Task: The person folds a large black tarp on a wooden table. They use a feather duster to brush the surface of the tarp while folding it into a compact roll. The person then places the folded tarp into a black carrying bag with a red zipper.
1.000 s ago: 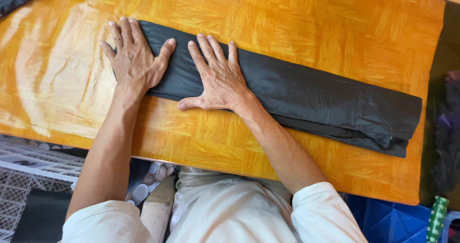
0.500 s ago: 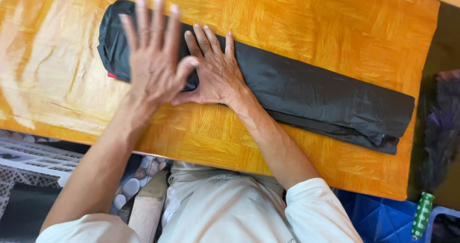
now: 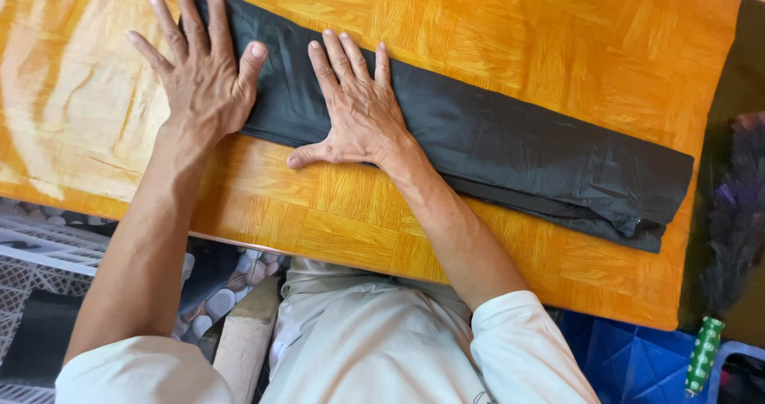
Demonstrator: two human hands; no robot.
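Pressing flat, both hands lie spread on the folded dark cloth stretched across the orange table: left hand at its left end, right hand just beside, palms down.

orange parquet table: bare wood above, left of and below the folded dark cloth, open for passage. cloth strip crosses the top diagonally; left hand and right hand lie flat on its left end, blocking that part.
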